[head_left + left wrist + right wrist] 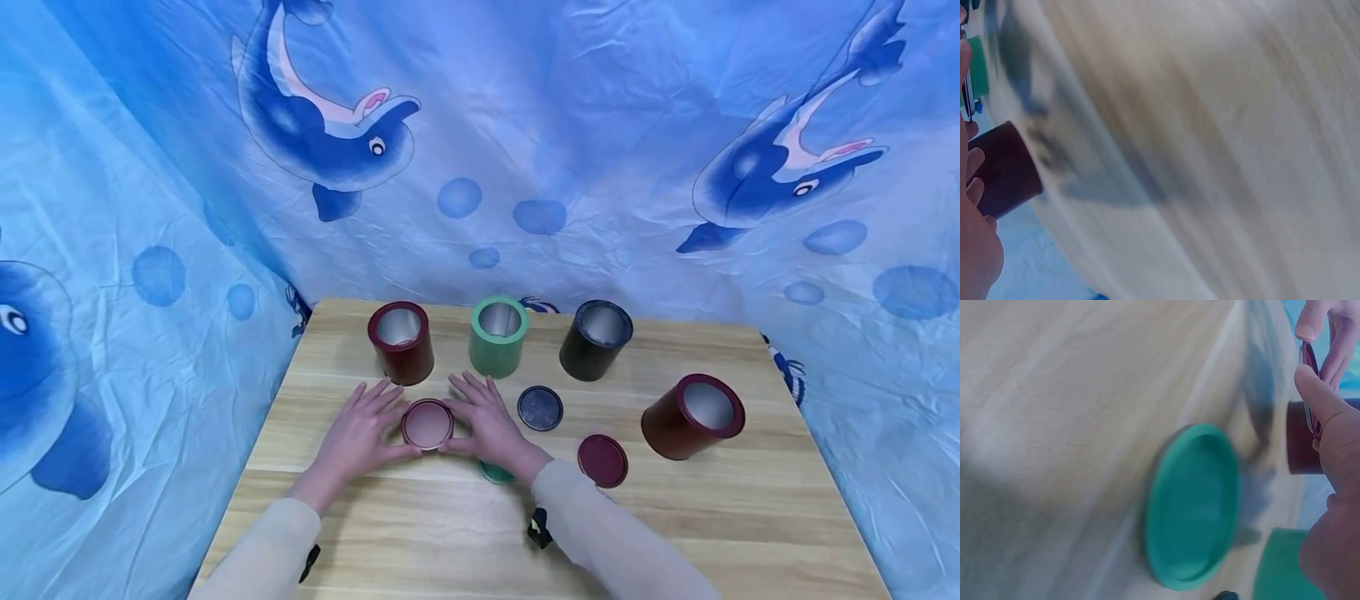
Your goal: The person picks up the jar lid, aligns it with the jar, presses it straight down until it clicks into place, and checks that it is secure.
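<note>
Apparently at capping stage, pinching round, shiny dark-red lid point(427, 424) by rim between half-curled left hand point(363, 432) and right hand point(487, 422), above counter point(420, 542), likely next requiring level alignment over open dark-red cylinder point(405, 357) near back-left corner.

Wooden table point(420, 533), maroon canister point(407, 360) far left, green canister point(496, 357), black canister point(587, 354), second maroon canister point(671, 427) right, nearer black lid point(540, 408), maroon lid point(602, 461), green lid point(1194, 509)

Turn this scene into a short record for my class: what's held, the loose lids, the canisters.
Held: pinkish-red lid, between left grip and right grip
Loose on table: green lid, dark blue lid, maroon lid
Back row, left to right: left red canister, green canister, black canister
Further right: right red canister
Canister tops: all uncovered
</note>
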`<state>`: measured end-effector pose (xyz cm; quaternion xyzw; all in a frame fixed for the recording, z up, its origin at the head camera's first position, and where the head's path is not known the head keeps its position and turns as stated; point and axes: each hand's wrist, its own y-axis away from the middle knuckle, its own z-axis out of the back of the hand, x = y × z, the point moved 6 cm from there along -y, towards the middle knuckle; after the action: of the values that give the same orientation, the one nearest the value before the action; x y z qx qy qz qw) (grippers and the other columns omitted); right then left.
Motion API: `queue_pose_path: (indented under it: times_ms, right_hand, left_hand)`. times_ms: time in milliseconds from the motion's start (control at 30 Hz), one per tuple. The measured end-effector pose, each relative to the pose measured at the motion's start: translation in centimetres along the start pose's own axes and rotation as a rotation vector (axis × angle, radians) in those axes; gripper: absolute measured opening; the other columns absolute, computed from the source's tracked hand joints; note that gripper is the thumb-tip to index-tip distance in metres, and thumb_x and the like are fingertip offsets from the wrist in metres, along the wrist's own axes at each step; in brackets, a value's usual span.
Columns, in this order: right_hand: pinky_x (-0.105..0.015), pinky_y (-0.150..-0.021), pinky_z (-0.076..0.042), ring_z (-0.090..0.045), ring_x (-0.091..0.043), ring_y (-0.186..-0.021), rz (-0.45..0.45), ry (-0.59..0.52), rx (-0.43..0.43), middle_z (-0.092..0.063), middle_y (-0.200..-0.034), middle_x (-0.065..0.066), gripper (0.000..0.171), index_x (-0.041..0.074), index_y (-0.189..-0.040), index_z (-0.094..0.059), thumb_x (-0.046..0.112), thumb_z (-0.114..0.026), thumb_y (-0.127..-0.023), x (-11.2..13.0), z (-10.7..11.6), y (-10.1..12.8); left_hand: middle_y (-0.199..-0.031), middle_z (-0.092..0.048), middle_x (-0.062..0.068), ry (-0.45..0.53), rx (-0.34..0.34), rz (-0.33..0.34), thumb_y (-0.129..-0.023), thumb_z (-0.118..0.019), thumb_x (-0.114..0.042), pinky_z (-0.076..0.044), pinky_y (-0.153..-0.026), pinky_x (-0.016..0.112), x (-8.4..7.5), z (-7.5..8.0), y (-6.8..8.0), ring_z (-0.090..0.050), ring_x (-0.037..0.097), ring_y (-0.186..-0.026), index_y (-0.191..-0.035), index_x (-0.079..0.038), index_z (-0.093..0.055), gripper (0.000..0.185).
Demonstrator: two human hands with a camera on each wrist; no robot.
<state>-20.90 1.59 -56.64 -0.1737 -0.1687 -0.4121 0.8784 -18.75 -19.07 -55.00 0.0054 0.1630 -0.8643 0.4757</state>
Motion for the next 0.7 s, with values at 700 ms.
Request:
queue_pose_path:
  times_ms: [700]
  right_hand:
    - [-0.070, -0.128, -0.013, -0.025, -0.036, -0.162, 0.120, 0.011, -0.093, -0.039, -0.170, -0.014, 0.075, 0.010, -0.144, -0.068, 0.049, -0.090, -0.084, 4.2, 7.4, -4.3]
  left_hand:
    - [-0.148, -0.064, 0.018, -0.031, -0.142, -0.048, -0.069, -0.094, -0.059, -0.032, -0.121, 0.070, 1.3, 9.0, -2.3, -0.050, 0.045, -0.146, -0.130, -0.008, -0.078, 0.081]
